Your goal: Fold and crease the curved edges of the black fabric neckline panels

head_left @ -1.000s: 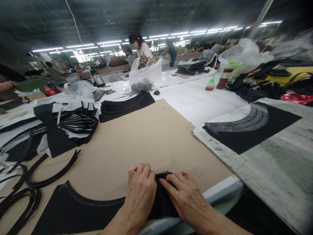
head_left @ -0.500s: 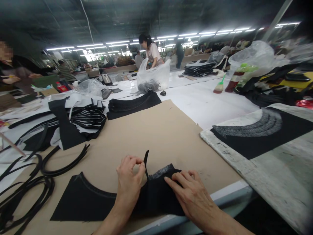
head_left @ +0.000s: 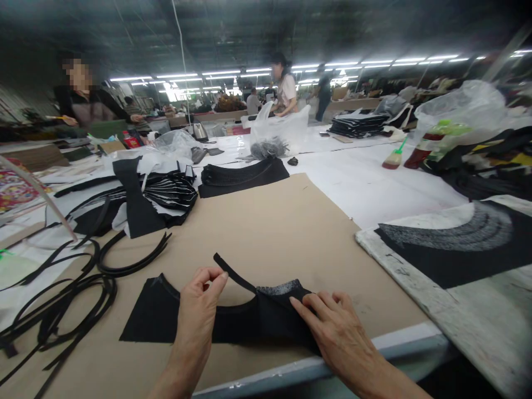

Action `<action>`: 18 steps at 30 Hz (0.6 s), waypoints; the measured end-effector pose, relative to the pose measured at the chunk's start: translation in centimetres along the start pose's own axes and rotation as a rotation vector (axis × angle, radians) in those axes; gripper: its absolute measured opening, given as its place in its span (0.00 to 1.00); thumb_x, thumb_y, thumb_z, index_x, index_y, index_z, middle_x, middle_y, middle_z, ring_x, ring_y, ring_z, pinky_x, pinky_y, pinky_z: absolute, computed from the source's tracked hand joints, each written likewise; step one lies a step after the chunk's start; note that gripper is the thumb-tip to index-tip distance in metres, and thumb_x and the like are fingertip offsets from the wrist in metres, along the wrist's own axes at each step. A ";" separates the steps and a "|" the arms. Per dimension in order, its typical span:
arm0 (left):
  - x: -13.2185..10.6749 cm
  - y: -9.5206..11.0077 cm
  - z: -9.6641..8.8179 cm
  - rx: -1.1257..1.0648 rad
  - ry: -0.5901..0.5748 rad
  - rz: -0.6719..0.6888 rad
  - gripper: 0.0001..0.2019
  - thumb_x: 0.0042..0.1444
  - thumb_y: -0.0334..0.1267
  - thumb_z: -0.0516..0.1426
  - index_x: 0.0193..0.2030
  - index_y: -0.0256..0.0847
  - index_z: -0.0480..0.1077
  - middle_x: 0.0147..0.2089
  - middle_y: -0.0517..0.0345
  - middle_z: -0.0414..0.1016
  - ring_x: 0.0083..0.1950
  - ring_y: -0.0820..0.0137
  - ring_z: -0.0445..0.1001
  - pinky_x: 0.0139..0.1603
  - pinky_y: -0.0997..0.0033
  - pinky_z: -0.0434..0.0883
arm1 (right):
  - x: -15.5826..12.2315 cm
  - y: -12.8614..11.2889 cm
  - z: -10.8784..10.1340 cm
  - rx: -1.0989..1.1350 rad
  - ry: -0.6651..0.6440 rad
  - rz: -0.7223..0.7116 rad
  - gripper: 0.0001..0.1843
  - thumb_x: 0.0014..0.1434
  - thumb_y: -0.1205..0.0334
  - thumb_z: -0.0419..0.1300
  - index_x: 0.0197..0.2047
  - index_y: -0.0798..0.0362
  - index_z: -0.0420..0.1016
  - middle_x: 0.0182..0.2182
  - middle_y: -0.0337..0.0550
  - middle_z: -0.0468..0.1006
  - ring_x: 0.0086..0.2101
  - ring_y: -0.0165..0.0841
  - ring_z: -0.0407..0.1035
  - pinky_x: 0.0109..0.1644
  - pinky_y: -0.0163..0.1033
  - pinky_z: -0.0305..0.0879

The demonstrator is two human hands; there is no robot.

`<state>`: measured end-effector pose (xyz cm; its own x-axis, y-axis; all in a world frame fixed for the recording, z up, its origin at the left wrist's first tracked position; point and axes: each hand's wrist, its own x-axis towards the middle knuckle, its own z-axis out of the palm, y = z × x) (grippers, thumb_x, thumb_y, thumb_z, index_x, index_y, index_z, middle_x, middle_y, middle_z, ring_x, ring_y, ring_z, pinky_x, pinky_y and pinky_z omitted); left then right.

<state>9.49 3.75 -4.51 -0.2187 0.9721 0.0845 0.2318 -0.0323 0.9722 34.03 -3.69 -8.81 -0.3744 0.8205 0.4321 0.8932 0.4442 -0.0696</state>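
strip-lit workshop (head_left: 233, 44), with brown board (head_left: 266, 233) on a white table (head_left: 353, 172). near the front edge, pinching a narrow black strip (head_left: 235, 272) with the left hand (head_left: 197, 305), above a curved black piece (head_left: 235, 324) on the board; resting the right hand (head_left: 341, 324) on the piece's right end, hard to tell if gripping.

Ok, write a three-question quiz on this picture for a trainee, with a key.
1. Which hand pinches the narrow black strip?
2. True or false: the fanned stack of black pieces lies at the picture's right edge.
3. What is the right hand touching? (a) the clear plastic bag; (b) the large black piece; (c) the grey-white board.

Key:
1. The left hand.
2. False; it lies in the left half.
3. b.
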 end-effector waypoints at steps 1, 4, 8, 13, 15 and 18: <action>0.1 0.0 -0.1 0.008 0.005 0.005 0.13 0.48 0.49 0.60 0.26 0.40 0.69 0.28 0.64 0.66 0.33 0.71 0.62 0.36 0.72 0.60 | -0.1 0.0 0.0 -0.008 0.007 -0.002 0.25 0.55 0.76 0.57 0.56 0.52 0.69 0.39 0.43 0.74 0.38 0.36 0.64 0.45 0.45 0.51; 0.4 0.0 -0.5 0.019 0.053 0.026 0.13 0.48 0.48 0.60 0.26 0.40 0.69 0.27 0.64 0.65 0.32 0.71 0.61 0.35 0.72 0.59 | -0.3 -0.2 0.1 -0.035 0.004 -0.009 0.27 0.54 0.77 0.56 0.57 0.53 0.68 0.39 0.43 0.74 0.39 0.37 0.65 0.46 0.47 0.51; 1.0 0.1 -1.5 0.066 0.109 0.093 0.11 0.49 0.47 0.60 0.27 0.41 0.69 0.28 0.63 0.66 0.34 0.70 0.63 0.37 0.71 0.60 | -0.7 -0.1 0.4 -0.088 -0.047 -0.019 0.29 0.54 0.77 0.57 0.59 0.53 0.66 0.40 0.43 0.74 0.40 0.38 0.65 0.46 0.48 0.52; 1.0 1.3 -2.0 0.218 0.081 0.238 0.09 0.53 0.45 0.57 0.28 0.42 0.69 0.30 0.63 0.67 0.35 0.69 0.65 0.41 0.70 0.62 | -0.7 0.7 0.2 -0.135 -0.053 -0.006 0.29 0.53 0.78 0.57 0.58 0.53 0.67 0.42 0.45 0.75 0.44 0.41 0.65 0.49 0.52 0.52; 0.3 2.1 -1.4 0.256 -0.032 0.326 0.08 0.54 0.43 0.57 0.28 0.43 0.68 0.32 0.61 0.68 0.37 0.69 0.67 0.42 0.70 0.62 | -0.2 1.2 -0.5 -0.079 -0.062 0.000 0.27 0.54 0.77 0.56 0.57 0.51 0.68 0.41 0.44 0.75 0.43 0.41 0.66 0.48 0.51 0.54; -1.2 2.9 0.4 0.259 -0.178 0.437 0.07 0.58 0.38 0.54 0.30 0.43 0.69 0.34 0.59 0.68 0.40 0.68 0.68 0.44 0.69 0.64 | 1.2 1.5 -2.2 0.168 -0.073 0.120 0.21 0.62 0.71 0.52 0.57 0.48 0.69 0.40 0.43 0.75 0.41 0.38 0.68 0.46 0.48 0.58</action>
<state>10.81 2.62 -1.85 0.1096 0.9061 0.4086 0.4960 -0.4061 0.7675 35.43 -2.87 -6.46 -0.2901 0.8924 0.3456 0.8809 0.3901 -0.2679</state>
